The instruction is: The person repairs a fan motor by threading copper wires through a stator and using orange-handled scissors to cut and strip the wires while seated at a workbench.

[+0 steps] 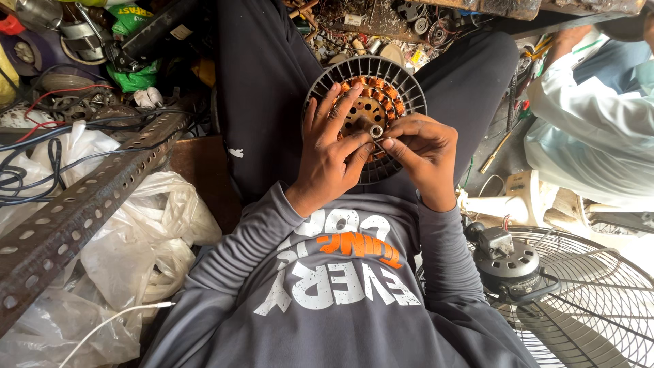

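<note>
Fan motor [366, 112] is propped on the lap, steadied by the left hand [332, 153] spread flat on it; right hand [422, 158] grip is pinched on something thin by the hub. Copper windings [381, 92] could easily get nicked if that's slipped

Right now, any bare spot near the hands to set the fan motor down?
Little. The brown surface between the perforated angle bar and the person's dark trouser leg is bare. The clutter of parts beyond the motor housing is packed; the plastic bags and the wire fan guard fill both sides.
</note>
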